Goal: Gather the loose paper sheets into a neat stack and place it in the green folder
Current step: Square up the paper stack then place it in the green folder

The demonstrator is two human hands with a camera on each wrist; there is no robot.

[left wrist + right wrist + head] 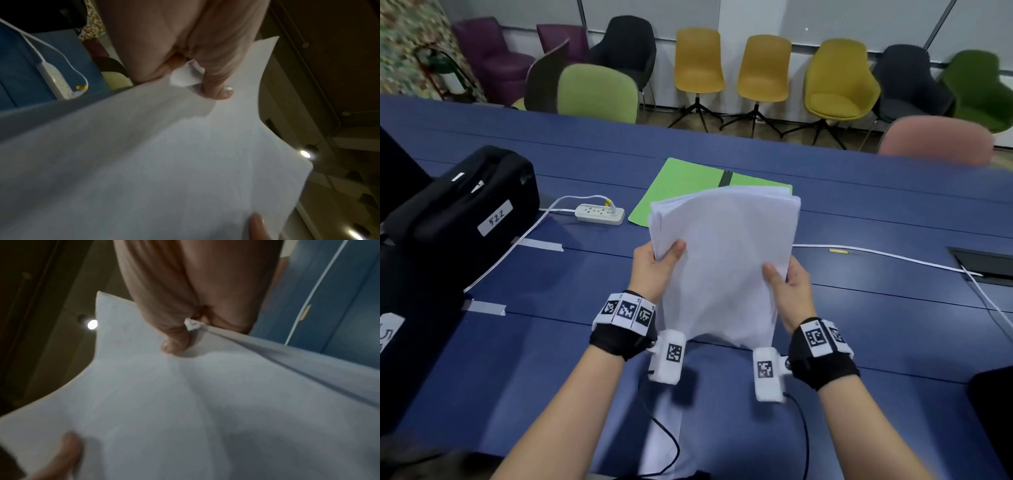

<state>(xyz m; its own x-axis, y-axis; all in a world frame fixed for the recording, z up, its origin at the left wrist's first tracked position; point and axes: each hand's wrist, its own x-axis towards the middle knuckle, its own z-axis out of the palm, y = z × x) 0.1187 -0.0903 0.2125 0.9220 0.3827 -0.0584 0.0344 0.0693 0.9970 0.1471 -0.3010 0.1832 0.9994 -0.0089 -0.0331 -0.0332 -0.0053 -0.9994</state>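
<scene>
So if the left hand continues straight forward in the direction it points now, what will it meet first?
Probably the flat green folder on the blue table. The left hand points forward, gripping the white paper stack. The white power strip lies further left, apparently outside that line; depth is uncertain.

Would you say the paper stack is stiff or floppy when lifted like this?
Likely floppy: the stack bows between the left hand and right hand. Sheets probably slide, since the far edges look fanned.

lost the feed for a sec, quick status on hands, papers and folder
Left hand and right hand both pinch the paper stack, held above the table. Green folder lies open beyond it, no sheets inside. Nothing in the way.
</scene>
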